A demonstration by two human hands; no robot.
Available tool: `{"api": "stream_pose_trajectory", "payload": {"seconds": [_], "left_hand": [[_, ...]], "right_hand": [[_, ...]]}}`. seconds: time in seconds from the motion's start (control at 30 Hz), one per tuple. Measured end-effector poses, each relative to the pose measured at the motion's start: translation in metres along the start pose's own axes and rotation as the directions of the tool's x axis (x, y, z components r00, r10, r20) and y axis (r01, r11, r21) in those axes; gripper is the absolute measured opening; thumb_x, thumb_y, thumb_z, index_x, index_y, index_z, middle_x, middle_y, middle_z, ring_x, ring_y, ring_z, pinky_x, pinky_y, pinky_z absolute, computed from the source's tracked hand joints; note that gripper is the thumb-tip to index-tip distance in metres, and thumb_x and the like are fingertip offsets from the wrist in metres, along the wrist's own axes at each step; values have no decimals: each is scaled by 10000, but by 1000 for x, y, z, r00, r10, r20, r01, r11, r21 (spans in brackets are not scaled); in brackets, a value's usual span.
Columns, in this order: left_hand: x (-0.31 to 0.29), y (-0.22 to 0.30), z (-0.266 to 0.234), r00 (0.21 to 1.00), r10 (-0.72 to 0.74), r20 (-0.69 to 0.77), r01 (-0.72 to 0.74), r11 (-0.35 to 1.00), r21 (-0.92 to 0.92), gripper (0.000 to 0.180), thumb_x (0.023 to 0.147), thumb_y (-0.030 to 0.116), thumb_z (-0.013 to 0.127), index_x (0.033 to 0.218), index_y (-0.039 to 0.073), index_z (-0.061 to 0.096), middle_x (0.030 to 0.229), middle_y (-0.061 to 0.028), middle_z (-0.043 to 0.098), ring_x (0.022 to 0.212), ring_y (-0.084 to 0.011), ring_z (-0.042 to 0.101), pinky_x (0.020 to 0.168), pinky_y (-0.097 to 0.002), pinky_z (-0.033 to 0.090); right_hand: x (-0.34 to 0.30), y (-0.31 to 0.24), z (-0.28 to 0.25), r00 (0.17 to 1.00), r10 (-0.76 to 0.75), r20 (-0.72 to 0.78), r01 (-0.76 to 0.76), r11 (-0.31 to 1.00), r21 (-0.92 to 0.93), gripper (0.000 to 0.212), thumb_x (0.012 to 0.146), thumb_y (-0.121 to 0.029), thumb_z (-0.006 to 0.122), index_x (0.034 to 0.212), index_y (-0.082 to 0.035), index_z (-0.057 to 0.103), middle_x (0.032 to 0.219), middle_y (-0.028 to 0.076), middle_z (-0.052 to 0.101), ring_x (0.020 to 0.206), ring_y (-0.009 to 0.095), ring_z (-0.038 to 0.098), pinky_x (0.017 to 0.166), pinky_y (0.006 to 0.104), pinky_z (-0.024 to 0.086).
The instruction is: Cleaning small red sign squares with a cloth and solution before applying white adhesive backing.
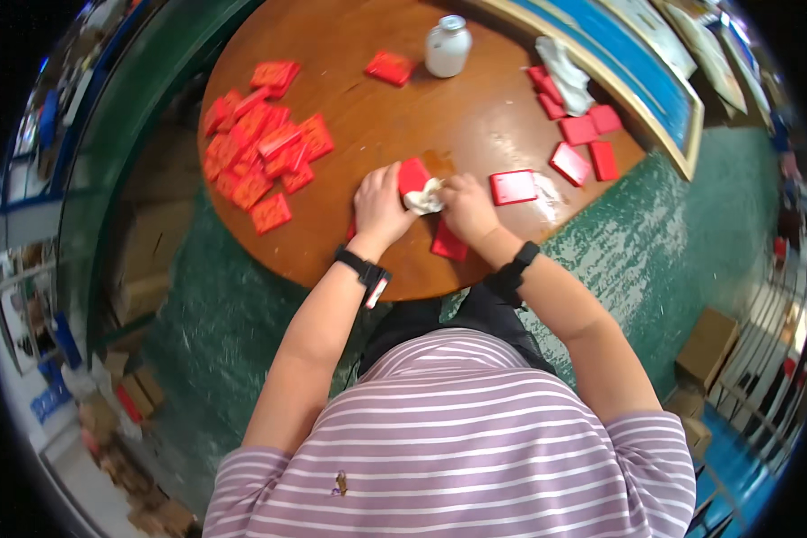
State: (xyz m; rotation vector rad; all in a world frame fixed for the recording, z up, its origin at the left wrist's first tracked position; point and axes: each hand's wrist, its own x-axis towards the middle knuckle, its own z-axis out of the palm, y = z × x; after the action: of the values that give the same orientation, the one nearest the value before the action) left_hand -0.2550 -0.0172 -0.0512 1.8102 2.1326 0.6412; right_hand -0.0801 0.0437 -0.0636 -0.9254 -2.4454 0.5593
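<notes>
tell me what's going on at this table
A person's left hand holds a small flat red piece near the edge of a brown table, while the right hand holds a wadded white cloth against it. A heap of red pieces lies to the left, several more red pieces lie to the right, and a white bottle stands toward the far side.

Flat red rectangular piece (412, 174) held at a slant by the left hand (383, 204) above the brown wooden worktop (359, 103), crumpled white cloth (425, 198) against its near end, at the right hand's (468, 208) fingers
</notes>
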Motion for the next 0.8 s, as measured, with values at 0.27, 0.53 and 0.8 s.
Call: {"api": "stream_pose_trajectory", "payload": {"seconds": [0.27, 0.53, 0.8], "left_hand": [[0, 6, 7, 999, 25, 49, -28, 997, 70, 833, 648, 374, 820, 1309, 37, 441, 1254, -175, 491, 1200, -358, 445, 994, -461, 395], [2, 13, 4, 988, -50, 149, 27, 989, 148, 911, 638, 364, 835, 1358, 40, 381, 1312, -170, 457, 1255, -351, 404, 1035, -465, 359], [-8, 27, 8, 977, -198, 73, 182, 966, 184, 963, 671, 362, 812, 1418, 22, 308, 1462, -204, 322, 1322, -382, 333, 1091, -468, 295]], "right_hand": [[-12, 5, -5, 956, 103, 273, -58, 985, -165, 115, 718, -147, 603, 763, -131, 708, 871, 61, 630, 899, 259, 579, 770, 367, 512], [-2, 32, -78, 873, 444, 200, -487, 773, 407, 220, 748, -271, 711, 847, -75, 725, 784, 172, 675, 727, 322, 659, 695, 395, 532], [-32, 107, -177, 671, 655, 348, -731, 503, 462, 337, 775, -231, 727, 1068, -70, 692, 801, 81, 702, 725, 172, 658, 674, 333, 526]]}}
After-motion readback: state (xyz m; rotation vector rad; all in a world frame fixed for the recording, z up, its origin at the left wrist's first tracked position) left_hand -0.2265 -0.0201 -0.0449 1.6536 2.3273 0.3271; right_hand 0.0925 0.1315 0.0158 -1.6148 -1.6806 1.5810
